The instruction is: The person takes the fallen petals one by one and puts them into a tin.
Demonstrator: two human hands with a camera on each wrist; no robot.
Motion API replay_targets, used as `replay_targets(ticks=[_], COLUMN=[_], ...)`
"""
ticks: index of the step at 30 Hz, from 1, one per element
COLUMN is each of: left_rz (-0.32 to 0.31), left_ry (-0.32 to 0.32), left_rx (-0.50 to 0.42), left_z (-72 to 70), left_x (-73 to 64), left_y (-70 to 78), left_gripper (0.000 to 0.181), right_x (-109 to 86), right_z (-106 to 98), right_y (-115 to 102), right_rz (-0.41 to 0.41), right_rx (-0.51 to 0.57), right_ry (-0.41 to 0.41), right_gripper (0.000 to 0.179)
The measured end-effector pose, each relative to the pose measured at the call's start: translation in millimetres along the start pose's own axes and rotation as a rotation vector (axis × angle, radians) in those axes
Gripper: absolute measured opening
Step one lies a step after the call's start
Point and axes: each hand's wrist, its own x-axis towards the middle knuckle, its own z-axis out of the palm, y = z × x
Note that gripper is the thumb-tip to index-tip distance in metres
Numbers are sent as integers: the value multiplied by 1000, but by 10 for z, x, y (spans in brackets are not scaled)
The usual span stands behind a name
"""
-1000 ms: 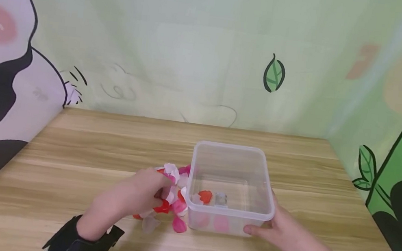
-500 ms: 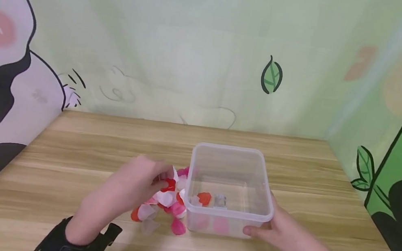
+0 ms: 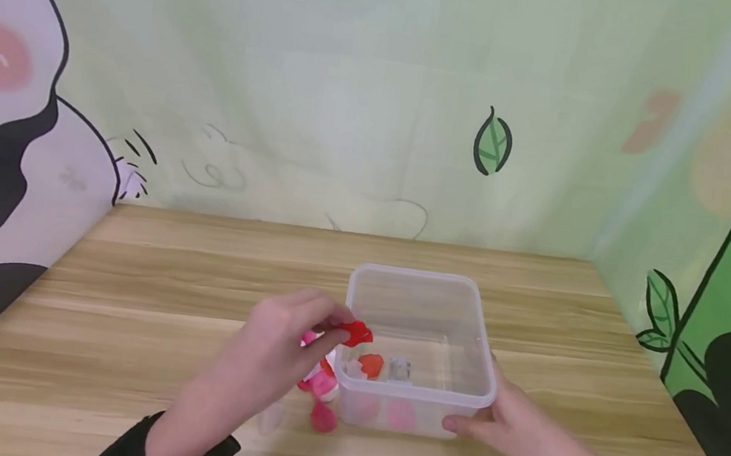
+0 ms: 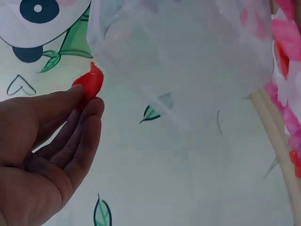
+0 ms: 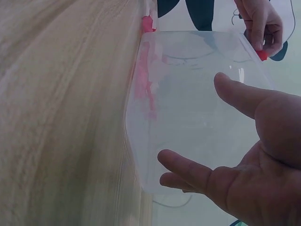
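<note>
Between thumb and fingertips my left hand (image 3: 283, 342) pinches a red flower petal (image 3: 359, 334), at the left rim of a clear plastic box (image 3: 415, 393). The left wrist view shows that petal (image 4: 93, 81) upright at the fingertips, beside the box wall (image 4: 188, 61). Inside the box lie an orange-red petal (image 3: 370, 365), a pale one and pink ones near the front wall. My right hand (image 3: 515, 426) rests against the box's right front corner. Its thumb and fingers (image 5: 188, 165) are spread and fairly straight along the wall in the right wrist view.
A pile of pink, white and red petals (image 3: 322, 385) lies against the box's left side, partly hidden by my left hand. The wooden table (image 3: 202, 255) runs back to a printed cloth backdrop (image 3: 318, 104). A small greyish patch (image 3: 400, 369) shows inside the box.
My left hand has lifted a red petal from the pile and carried it right, to the box's left rim. My right hand has stayed at the box.
</note>
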Motion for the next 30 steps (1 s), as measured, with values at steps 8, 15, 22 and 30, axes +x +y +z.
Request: replay_targets(ticks=[8,15,22,30], left_rz=[78,113,-7,-146], left_ry=[-17,28,40,-134], left_rx=[-28,-6,96,169], left_z=[172,207,104,-30], left_x=[-29,-38,-32,-50], left_y=[-17,-60,-88,-164], left_gripper=[22,24,18,20], right_x=[7,-3,6,5], right_z=[-5,-6,-6,4], right_y=[5,0,-5,-11], right_rz=[-33,-52,-20,-37], right_rx=[-1,8,-5,-18], right_ry=[-7,-16,-14,-12], right_gripper=[106,102,108,104])
